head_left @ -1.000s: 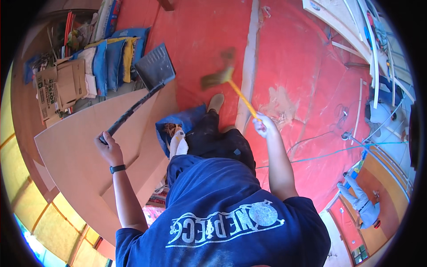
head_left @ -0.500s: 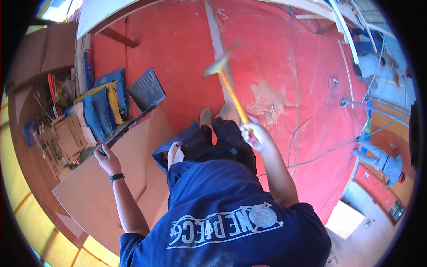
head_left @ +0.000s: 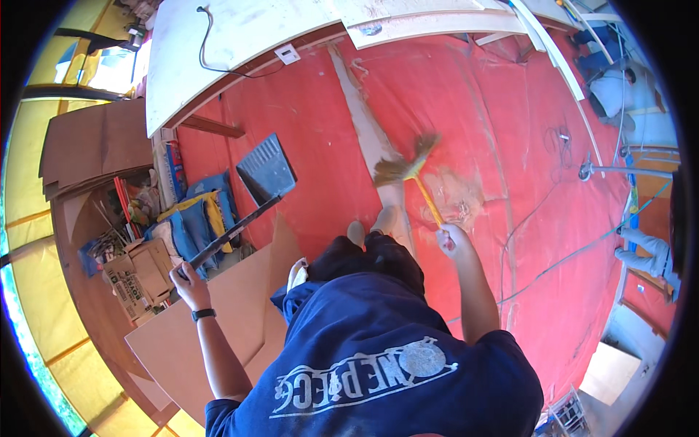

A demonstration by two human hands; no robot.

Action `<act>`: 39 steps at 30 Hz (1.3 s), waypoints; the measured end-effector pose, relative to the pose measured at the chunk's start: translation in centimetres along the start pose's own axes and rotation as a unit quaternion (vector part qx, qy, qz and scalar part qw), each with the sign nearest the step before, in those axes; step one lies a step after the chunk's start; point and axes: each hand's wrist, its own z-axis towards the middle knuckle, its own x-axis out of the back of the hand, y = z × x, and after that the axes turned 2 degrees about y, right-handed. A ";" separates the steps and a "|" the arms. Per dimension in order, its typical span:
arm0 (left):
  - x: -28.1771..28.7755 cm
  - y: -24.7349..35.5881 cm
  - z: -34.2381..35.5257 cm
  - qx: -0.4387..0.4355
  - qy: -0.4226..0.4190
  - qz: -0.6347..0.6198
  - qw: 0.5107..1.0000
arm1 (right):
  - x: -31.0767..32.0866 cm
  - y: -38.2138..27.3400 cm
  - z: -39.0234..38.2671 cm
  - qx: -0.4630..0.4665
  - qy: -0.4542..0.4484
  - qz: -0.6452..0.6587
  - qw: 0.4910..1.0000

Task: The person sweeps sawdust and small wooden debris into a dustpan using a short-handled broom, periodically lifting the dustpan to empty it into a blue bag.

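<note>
My left hand [head_left: 191,288] is closed around the end of the long black handle of a dustpan [head_left: 267,171]. The dustpan's grey-blue pan hangs out ahead on the left, over the red floor covering. In my right hand [head_left: 455,240] is the yellow handle of a broom [head_left: 405,170]. Its bristles fan out over a bare strip in the red covering, blurred a little. Whether they touch the floor I cannot tell. Beside the broom handle lies a patch of light debris [head_left: 455,200].
Cardboard sheets [head_left: 204,328] lean at my left, near blue and yellow sacks [head_left: 196,218] and an opened cardboard box [head_left: 142,273]. A white tabletop [head_left: 255,33] spans the far side. A cable [head_left: 535,282] crosses the floor at right. Two people [head_left: 611,91] are at the far right.
The broom head has swung right and nearer, across the bare strip. My view has shifted, showing more of the white tabletop. Both hands keep their holds.
</note>
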 end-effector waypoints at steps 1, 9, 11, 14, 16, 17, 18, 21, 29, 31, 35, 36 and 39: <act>-0.8 0.3 -0.3 0.018 -0.001 -0.020 1.000 | -1.7 -0.3 -2.2 -0.019 0.025 0.010 0.999; -6.0 4.1 -0.7 -0.048 -0.010 0.016 0.999 | -15.5 -0.9 -7.9 0.043 -0.076 -0.118 0.989; -7.0 5.6 -0.1 -0.095 -0.002 0.054 0.994 | -18.2 -2.8 -3.5 0.041 -0.102 -0.093 0.990; -9.5 9.0 1.4 -0.091 -0.041 0.049 0.994 | -18.9 -6.5 6.4 0.003 -0.117 -0.027 0.993; -11.7 10.6 3.1 -0.137 -0.050 0.042 0.988 | -18.9 -8.8 10.1 0.035 -0.077 0.018 0.996; -13.2 11.7 3.6 -0.153 -0.057 0.035 0.986 | -18.8 -10.1 11.3 0.053 -0.057 0.044 0.996; -13.6 12.1 4.9 -0.167 -0.055 0.037 0.984 | -18.7 -10.4 12.2 0.043 -0.053 0.078 0.995; -17.0 14.9 7.0 -0.187 -0.112 0.028 0.976 | -12.6 -13.2 12.4 0.059 -0.055 0.136 0.987; -28.9 25.2 8.3 -0.269 -0.328 0.082 0.902 | -15.9 -14.4 1.6 0.136 0.086 0.137 0.977; -33.2 28.5 8.2 -0.315 -0.371 0.092 0.869 | -18.3 -14.5 -0.9 0.144 0.102 0.135 0.975; -40.3 34.0 7.5 -0.401 -0.425 0.167 0.794 | -20.5 -16.9 0.6 0.112 -0.003 0.131 0.985; -41.7 35.0 7.3 -0.405 -0.435 0.176 0.785 | -20.8 -17.6 2.2 0.112 -0.045 0.137 0.983; -46.3 37.4 5.8 -0.426 -0.460 0.199 0.753 | -22.3 -22.1 8.4 0.090 -0.123 0.148 0.977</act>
